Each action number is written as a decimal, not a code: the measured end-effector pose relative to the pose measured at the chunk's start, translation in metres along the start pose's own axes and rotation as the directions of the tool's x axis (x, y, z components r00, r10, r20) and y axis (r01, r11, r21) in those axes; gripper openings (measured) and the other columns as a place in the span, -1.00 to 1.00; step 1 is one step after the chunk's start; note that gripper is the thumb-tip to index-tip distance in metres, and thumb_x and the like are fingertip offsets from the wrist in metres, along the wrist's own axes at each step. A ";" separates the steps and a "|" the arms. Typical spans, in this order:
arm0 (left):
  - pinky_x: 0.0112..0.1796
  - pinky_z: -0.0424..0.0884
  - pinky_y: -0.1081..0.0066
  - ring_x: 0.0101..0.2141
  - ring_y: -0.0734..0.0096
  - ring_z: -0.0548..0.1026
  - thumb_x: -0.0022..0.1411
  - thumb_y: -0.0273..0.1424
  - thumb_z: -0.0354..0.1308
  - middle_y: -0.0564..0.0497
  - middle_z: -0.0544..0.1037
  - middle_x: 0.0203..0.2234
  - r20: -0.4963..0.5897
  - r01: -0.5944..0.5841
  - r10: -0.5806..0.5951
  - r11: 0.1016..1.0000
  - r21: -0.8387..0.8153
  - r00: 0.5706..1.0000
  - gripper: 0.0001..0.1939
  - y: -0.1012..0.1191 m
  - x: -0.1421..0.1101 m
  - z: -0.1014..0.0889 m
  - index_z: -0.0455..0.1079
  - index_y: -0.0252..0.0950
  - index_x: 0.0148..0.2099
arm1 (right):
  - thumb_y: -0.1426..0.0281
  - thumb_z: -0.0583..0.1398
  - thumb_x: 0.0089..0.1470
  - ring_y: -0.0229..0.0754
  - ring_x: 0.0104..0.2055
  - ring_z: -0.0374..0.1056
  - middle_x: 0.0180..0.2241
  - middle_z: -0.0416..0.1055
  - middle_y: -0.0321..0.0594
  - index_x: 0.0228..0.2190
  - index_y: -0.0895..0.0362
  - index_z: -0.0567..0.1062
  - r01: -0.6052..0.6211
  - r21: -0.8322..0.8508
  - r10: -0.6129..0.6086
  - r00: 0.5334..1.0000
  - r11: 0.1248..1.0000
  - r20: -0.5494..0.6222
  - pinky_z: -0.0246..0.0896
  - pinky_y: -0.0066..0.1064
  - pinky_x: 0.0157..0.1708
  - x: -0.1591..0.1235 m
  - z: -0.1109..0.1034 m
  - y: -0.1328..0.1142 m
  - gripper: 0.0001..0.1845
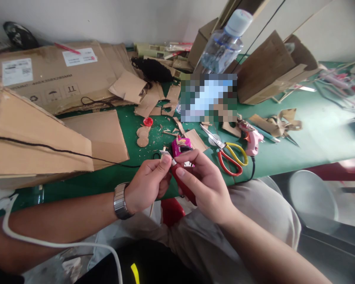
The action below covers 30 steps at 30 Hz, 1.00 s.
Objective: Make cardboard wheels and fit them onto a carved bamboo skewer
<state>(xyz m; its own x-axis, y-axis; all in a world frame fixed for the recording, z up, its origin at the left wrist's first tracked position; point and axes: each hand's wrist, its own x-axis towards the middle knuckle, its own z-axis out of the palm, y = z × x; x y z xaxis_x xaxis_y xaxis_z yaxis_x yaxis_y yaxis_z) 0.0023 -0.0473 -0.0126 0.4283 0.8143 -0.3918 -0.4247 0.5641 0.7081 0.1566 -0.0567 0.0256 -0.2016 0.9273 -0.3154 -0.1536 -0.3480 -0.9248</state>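
My left hand [149, 183], with a metal watch [120, 201] on the wrist, pinches a thin wooden stick [163, 152] whose lower end pokes out below the fist. My right hand [202, 181] is wrapped round a red-handled knife [184, 185], thumb on the handle, its short blade meeting the stick's tip. Both hands hover over my lap at the front edge of the green table [284, 146]. Just beyond the fingers lies a small magenta object [180, 145].
Red-and-yellow scissors [229, 154] and a pink glue gun [252, 138] lie to the right. Large cardboard sheets [47, 130] and a box [56, 75] fill the left. A water bottle [223, 43], cardboard scraps, round cut-outs [142, 136] and a red cap [148, 121] sit behind.
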 end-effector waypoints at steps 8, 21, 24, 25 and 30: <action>-0.67 -0.04 0.53 -0.72 0.66 0.03 0.18 0.35 0.19 0.22 0.09 -0.72 -0.013 -0.003 0.004 0.999 0.052 1.000 -0.26 -0.006 0.002 -0.001 0.19 -0.25 -0.50 | 0.12 0.40 0.23 -0.30 -0.59 0.24 -0.50 0.35 -0.41 -0.18 0.01 0.45 0.006 -0.005 -0.006 1.000 1.000 -0.007 0.12 -0.44 -0.62 0.000 0.002 0.001 -0.68; -0.59 0.08 0.55 -0.60 0.60 0.16 0.17 0.15 0.38 0.18 0.20 -0.60 -0.067 -0.018 0.011 0.995 -0.096 0.998 -0.39 -0.004 -0.004 0.000 0.26 -0.27 -0.39 | 0.18 0.39 0.26 -0.34 -0.60 0.20 -0.51 0.39 -0.41 -0.17 0.03 0.47 0.016 0.021 -0.017 0.999 1.000 0.028 0.09 -0.47 -0.62 -0.001 0.003 -0.001 -0.73; -0.60 0.04 0.56 -0.62 0.62 0.10 0.23 0.13 0.35 0.20 0.17 -0.62 -0.055 -0.052 0.049 0.997 -0.055 0.997 -0.41 -0.004 -0.005 0.001 0.26 -0.26 -0.39 | 0.21 0.38 0.28 -0.36 -0.60 0.19 -0.51 0.38 -0.42 -0.17 0.04 0.48 0.032 0.029 -0.033 0.999 0.999 0.030 0.08 -0.49 -0.62 -0.001 0.001 -0.001 -0.76; -0.61 0.04 0.57 -0.63 0.63 0.09 0.24 0.12 0.34 0.21 0.17 -0.63 -0.050 -0.061 0.059 0.997 -0.040 0.997 -0.41 -0.003 -0.006 0.001 0.24 -0.26 -0.39 | 0.23 0.37 0.29 -0.37 -0.60 0.19 -0.51 0.37 -0.42 -0.17 0.03 0.48 0.033 0.033 -0.034 0.999 0.999 0.032 0.08 -0.49 -0.62 -0.001 0.001 -0.001 -0.78; -0.64 0.03 0.58 -0.67 0.66 0.06 0.24 0.15 0.33 0.23 0.16 -0.68 -0.018 -0.071 0.071 0.997 0.004 0.997 -0.39 -0.002 -0.005 0.001 0.22 -0.25 -0.41 | 0.22 0.38 0.27 -0.34 -0.60 0.25 -0.49 0.37 -0.41 -0.19 0.03 0.46 0.041 0.030 -0.042 0.999 0.999 0.028 0.08 -0.48 -0.63 -0.001 0.000 -0.003 -0.76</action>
<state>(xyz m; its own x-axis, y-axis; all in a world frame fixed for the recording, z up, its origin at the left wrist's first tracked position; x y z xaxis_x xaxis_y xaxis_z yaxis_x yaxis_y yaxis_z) 0.0019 -0.0529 -0.0109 0.3829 0.8545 -0.3511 -0.4508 0.5045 0.7364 0.1575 -0.0571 0.0284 -0.2218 0.9369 -0.2702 -0.1903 -0.3134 -0.9304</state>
